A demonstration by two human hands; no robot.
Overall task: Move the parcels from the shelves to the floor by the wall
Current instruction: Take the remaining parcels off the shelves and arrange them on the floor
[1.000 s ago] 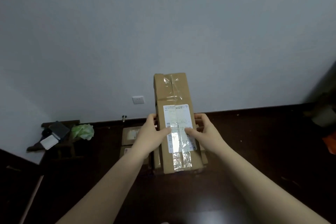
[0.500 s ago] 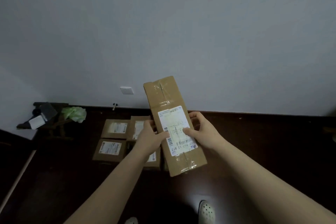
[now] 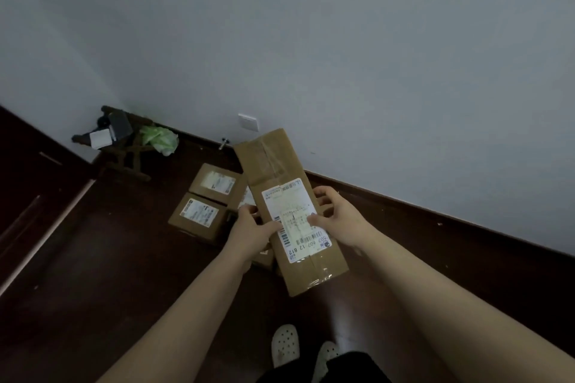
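I hold a long brown cardboard parcel (image 3: 273,171) with a white shipping label in front of me, tilted, above the dark floor. My left hand (image 3: 253,232) grips its left edge, thumb on the label. My right hand (image 3: 337,218) grips its right edge, thumb also on the label. Beneath and to the left, several labelled parcels lie on the floor by the wall: one nearer the wall (image 3: 216,183), one in front of it (image 3: 197,214), others partly hidden behind the held parcel and my left hand.
A small dark wooden stool (image 3: 124,149) with a green bag (image 3: 158,138) and a dark box stands in the corner at the left. A wall socket (image 3: 248,121) sits low on the grey wall. My white shoes (image 3: 284,345) stand on the dark floor (image 3: 109,289).
My view has tipped down and swung, so the floor parcels and my shoes show more. The held parcel has tilted further and come lower; both hands keep their grip.
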